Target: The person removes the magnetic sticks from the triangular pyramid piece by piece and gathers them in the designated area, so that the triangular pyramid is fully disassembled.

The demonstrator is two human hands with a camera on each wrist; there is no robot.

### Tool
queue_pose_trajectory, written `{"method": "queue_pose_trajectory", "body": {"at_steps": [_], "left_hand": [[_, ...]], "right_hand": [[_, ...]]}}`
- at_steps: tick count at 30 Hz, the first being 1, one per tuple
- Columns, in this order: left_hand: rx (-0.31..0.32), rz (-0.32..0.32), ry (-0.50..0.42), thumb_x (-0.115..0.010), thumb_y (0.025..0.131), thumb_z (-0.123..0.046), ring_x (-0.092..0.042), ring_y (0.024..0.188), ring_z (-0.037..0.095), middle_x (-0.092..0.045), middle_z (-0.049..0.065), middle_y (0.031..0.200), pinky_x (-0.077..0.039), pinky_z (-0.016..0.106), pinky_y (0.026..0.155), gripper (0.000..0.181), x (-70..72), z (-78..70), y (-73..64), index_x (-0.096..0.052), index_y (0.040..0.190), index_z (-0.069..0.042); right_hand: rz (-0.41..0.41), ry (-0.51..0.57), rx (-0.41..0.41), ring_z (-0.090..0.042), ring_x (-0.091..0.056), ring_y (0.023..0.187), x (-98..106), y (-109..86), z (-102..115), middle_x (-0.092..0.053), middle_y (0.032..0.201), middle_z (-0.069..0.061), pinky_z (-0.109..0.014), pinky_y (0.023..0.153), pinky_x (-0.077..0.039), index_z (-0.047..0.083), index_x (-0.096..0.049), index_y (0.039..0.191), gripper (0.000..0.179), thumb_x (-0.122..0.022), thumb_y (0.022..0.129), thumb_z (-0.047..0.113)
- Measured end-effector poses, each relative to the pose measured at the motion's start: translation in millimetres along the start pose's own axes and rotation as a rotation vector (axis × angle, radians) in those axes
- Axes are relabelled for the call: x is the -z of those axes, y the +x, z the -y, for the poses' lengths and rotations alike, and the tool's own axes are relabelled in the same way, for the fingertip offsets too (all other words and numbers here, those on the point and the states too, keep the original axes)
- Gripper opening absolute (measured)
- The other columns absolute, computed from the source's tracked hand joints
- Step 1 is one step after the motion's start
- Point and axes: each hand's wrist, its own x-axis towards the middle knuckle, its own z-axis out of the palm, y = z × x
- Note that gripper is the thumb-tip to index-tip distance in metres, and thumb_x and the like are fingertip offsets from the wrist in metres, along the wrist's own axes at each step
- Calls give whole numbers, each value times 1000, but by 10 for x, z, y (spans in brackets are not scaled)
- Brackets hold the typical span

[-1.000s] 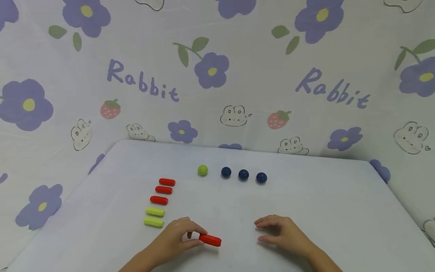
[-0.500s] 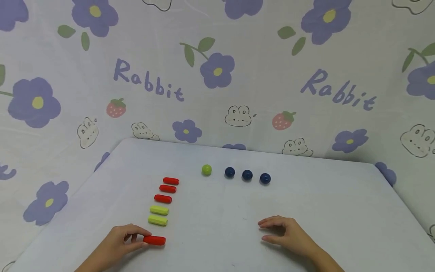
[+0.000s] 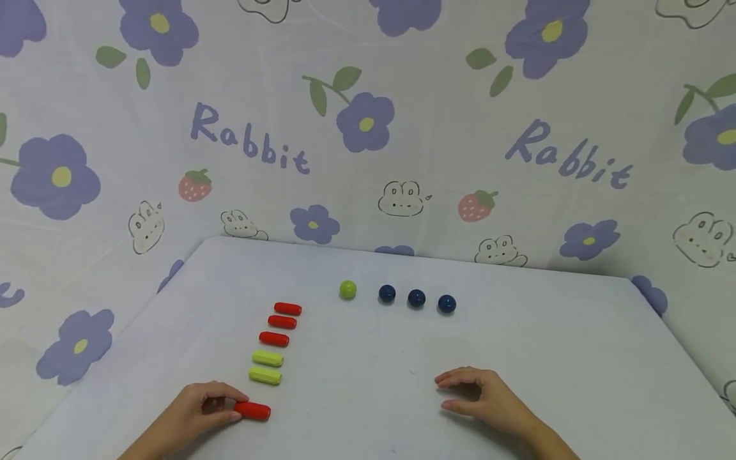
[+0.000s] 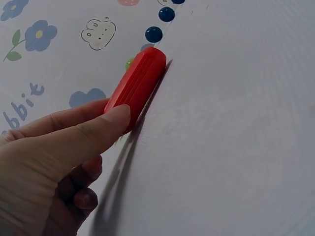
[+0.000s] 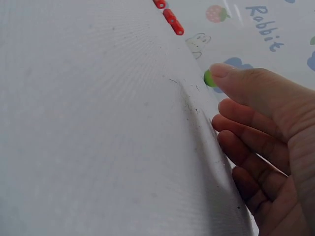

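Note:
Between thumb and fingers, my left hand (image 3: 201, 409) pinches one end of a short red ridged stick (image 3: 253, 411), low at the table's left front. In the left wrist view the red stick (image 4: 140, 86) points away from the thumb. Just beyond it lie two yellow-green sticks (image 3: 266, 375), and past these a column of three red sticks (image 3: 274, 339). Off to the right, my right hand (image 3: 489, 396) rests by the tabletop, its fingers loosely bent and apart from the thumb, holding nothing.
Toward the back of the white table (image 3: 546, 345) sit a green ball (image 3: 347, 289) and three dark blue balls (image 3: 416, 298) in a row. Behind them rises a cloth backdrop (image 3: 437, 128) printed with flowers and rabbits.
My left hand has carried the red stick leftward, from the front middle to below the yellow-green sticks, mostly in the first half second. The right hand has stayed where it was.

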Motion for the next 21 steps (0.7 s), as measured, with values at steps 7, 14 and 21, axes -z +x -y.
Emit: {"method": "queue_pose_trajectory", "body": {"at_steps": [7, 14, 21], "left_hand": [[25, 27, -31, -67, 85, -27, -50, 74, 2, -62, -3, 88, -44, 19, 60, 29, 33, 28, 27, -68, 107, -9], [40, 0, -19, -68, 83, -29, -49, 74, 2, -64, -1, 92, -45, 18, 62, 31, 23, 39, 41, -68, 107, -9], [56, -24, 9, -70, 81, -29, -48, 74, 1, -63, -1, 91, -43, 18, 61, 32, 14, 2, 31, -69, 107, -10]], "right_hand": [[1, -4, 9, -1, -57, 106, 5, 3, -11, -67, 111, 1, -15, 91, -44, 19, -70, 103, 27, -71, 80, 34], [15, 9, -7, -1, -56, 108, 7, 4, -3, -67, 112, 2, -14, 92, -43, 20, -70, 103, 26, -71, 80, 33], [30, 10, -18, 0, -56, 107, 11, 11, 7, -66, 113, 3, -14, 92, -42, 21, -69, 103, 26, -71, 80, 33]]}}
